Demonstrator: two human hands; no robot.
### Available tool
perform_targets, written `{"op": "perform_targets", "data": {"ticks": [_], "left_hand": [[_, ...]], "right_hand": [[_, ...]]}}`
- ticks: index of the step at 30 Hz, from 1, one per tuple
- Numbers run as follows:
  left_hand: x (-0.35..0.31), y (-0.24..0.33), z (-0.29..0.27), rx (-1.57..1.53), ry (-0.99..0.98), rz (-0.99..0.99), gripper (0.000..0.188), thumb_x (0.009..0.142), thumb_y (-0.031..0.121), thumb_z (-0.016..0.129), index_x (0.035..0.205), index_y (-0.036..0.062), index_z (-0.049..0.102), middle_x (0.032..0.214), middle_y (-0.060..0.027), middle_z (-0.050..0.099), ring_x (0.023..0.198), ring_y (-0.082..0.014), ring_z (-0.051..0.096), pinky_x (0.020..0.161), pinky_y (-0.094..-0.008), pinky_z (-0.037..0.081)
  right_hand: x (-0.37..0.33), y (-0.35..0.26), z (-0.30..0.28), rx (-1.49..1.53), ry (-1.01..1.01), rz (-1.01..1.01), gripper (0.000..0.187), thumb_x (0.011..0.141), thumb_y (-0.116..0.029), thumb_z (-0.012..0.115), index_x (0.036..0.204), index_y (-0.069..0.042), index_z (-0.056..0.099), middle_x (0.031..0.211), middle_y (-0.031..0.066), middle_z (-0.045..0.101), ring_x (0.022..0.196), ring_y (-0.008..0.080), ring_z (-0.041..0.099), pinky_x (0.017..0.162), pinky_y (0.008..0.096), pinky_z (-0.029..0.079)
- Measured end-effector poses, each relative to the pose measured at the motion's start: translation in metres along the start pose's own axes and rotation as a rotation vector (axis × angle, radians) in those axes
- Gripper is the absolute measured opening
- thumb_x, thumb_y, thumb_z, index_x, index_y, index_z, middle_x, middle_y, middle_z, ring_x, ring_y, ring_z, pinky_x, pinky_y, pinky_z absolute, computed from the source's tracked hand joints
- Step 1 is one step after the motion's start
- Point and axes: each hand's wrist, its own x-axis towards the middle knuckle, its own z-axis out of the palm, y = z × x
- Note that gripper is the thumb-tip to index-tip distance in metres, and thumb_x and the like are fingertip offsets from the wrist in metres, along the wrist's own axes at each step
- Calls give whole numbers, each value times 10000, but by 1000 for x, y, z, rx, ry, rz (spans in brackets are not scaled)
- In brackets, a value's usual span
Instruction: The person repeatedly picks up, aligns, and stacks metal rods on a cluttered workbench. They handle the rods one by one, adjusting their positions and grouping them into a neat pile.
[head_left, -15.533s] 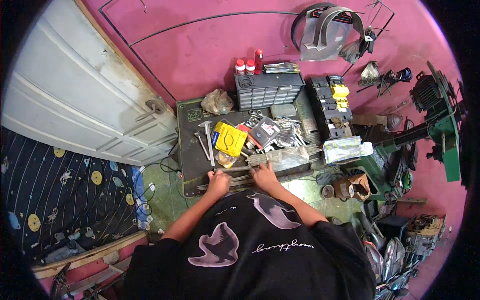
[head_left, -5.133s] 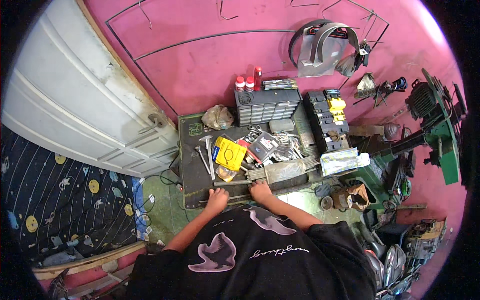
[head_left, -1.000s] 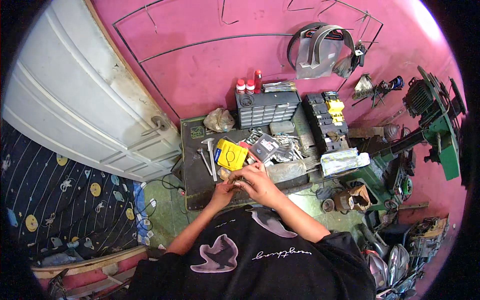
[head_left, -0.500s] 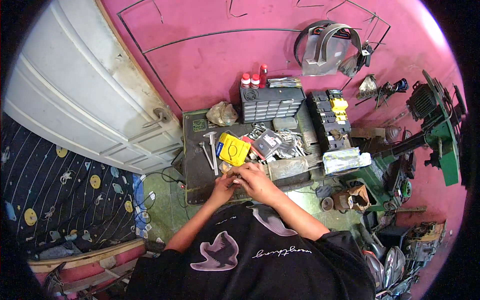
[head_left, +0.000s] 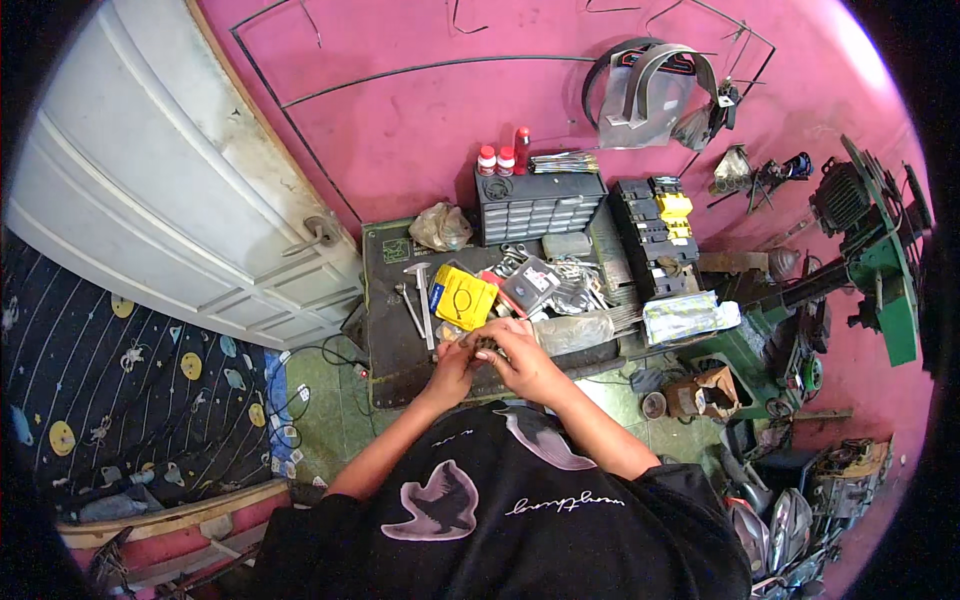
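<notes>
My left hand (head_left: 454, 367) and my right hand (head_left: 521, 358) meet above the near edge of the dark-topped workbench (head_left: 395, 372). Between their bent fingers is a small dark piece (head_left: 487, 344), perhaps metal; its kind cannot be made out. Both hands are closed on it, with the fingertips partly hidden. Just beyond them lies a yellow packet (head_left: 462, 298) with a dark ring-shaped picture. Left of the packet are a caliper (head_left: 424, 305) and a wrench (head_left: 411, 308). A grey box (head_left: 530, 285) rests among loose metal parts to the right.
A small-drawer cabinet (head_left: 541, 215) stands at the back, with red-capped bottles on top. Right of it are a black-and-yellow organizer (head_left: 655, 235) and a long plastic-wrapped bundle (head_left: 575, 332). A white door (head_left: 190, 190) is at left, a green machine (head_left: 885, 285) at right.
My right fingers have lifted and opened slightly away from the left ones, so more of the small dark piece shows. The view has shifted slightly; the bench items lie as before.
</notes>
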Motion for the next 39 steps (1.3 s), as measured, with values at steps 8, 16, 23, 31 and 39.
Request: {"op": "perform_targets", "data": {"ticks": [8,16,23,31,39], "left_hand": [[-8,-10,6,56,-7,97,359,955,223,558,1284,79,547,1229,-145,592,1170,-335,524,984,-438,326],[-18,-33,15,133,-26,105,352,919,151,573,1265,88,555,1143,-149,592,1153,-344,513,963,-453,335],[-13,-28,27,103,-15,97,334,895,105,578,1228,74,568,1054,-115,626,1036,-314,577,929,-433,337],[-1,-30,57,259,-136,73,176,914,160,578,1045,49,616,972,-128,622,981,-305,588,893,-436,332],[50,-15,103,589,-297,-111,169,928,238,570,1004,101,634,912,-95,676,1022,-283,581,878,-528,342]], "right_hand": [[-3,-3,2,-111,-80,34,206,927,-186,606,1124,-130,625,1013,74,651,1057,256,571,915,427,342],[-10,14,12,-189,-150,5,217,896,-185,614,1107,-145,646,987,67,656,1045,260,580,925,469,340],[-21,25,9,-258,-58,-9,182,845,-163,667,1015,-100,664,959,73,659,1013,265,598,935,489,357],[-69,103,-50,-177,374,428,192,909,-197,662,910,-8,690,765,114,656,744,306,600,755,414,457],[-174,174,-191,151,1026,708,238,996,-187,588,995,33,679,931,101,728,812,137,626,794,304,488]]}}
